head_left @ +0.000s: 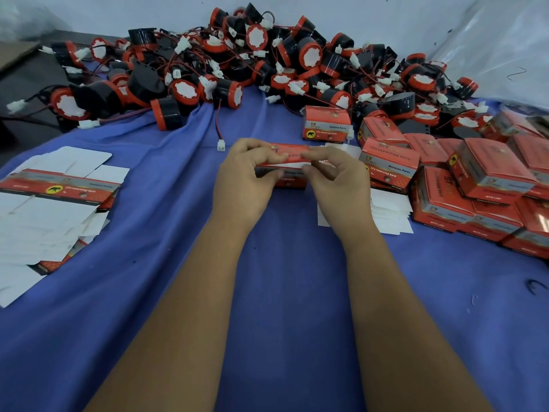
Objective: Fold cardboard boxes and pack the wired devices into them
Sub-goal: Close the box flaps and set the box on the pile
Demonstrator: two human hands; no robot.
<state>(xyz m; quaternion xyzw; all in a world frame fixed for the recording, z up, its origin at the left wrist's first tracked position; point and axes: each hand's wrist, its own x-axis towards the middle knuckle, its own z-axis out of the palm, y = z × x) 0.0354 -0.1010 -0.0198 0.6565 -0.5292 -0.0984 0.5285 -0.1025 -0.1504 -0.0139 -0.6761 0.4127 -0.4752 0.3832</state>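
Box [289,166] was held above the blue cloth [267,292] at centre, between both hands, long axis running left to right across the view, red printed face turned up and toward the camera, a white flap edge showing along its middle. Print on it was partly covered; "reversing horn" could be made out on the lower strip. Left hand [246,179] gripped the left end, fingers curled over the top edge and thumb on the near face. Right hand [338,185] pinched the right end, fingers bent over the top, thumb underneath or behind, not clearly seen. Both forearms reached straight forward from the bottom of the view, wrists nearly level. Flat unfolded boxes [59,188] lay stacked at left, white insides mostly up, one strip reading "12v reversing horn" beside a yellow circle with a black animal figure. Folded boxes [475,185] were piled at right, red and grey, reading "12v reversing horn" and "Genuine Parts". A heap of black and red horns [237,69] with red and black wires and white plugs lay along the far edge of the cloth. White cards [389,212] lay just right of the right hand
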